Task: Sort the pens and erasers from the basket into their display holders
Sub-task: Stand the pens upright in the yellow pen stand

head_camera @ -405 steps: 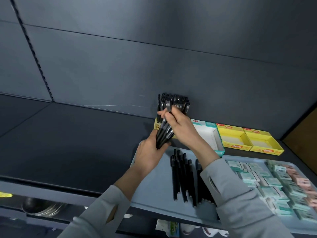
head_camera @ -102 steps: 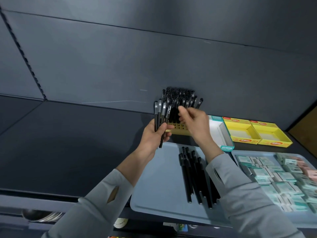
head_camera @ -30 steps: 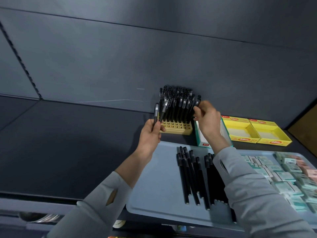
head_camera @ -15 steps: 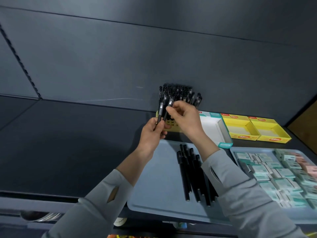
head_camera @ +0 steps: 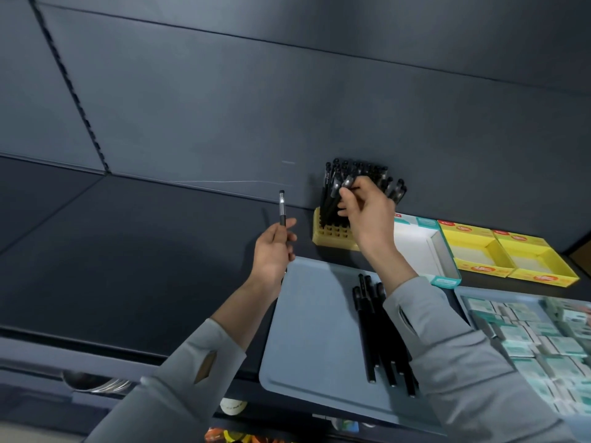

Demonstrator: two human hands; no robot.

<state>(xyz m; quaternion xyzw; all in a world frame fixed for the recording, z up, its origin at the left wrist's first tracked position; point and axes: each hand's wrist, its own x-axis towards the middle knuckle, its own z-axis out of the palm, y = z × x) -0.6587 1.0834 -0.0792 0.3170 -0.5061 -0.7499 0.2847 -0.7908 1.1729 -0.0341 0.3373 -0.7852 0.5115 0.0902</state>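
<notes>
over the yellow gridded plastic pen holder point(head_camera: 329, 233) my right hand point(head_camera: 367, 219) pinches a black capped pen point(head_camera: 339, 186), slotting it; left hand point(head_camera: 275, 247) grips a second black pen point(head_camera: 282, 207) upright. next i'd pass it across, find a free hole.

The dark shelf point(head_camera: 144, 251) carries, along its back wall, a yellow pen holder point(head_camera: 332, 235), a white teal-rimmed box point(head_camera: 422, 251) and two yellow boxes point(head_camera: 479, 254). Nearer the front lie a blue-grey tray point(head_camera: 313, 330) and, just beside it, a second tray point(head_camera: 463, 294).

Dim, even light falls from above, casting a soft shadow on the dark shelf point(head_camera: 144, 257). The wall seams point(head_camera: 287, 44) bow toward the edges, and the erasers point(head_camera: 531, 334) look smeared.
</notes>
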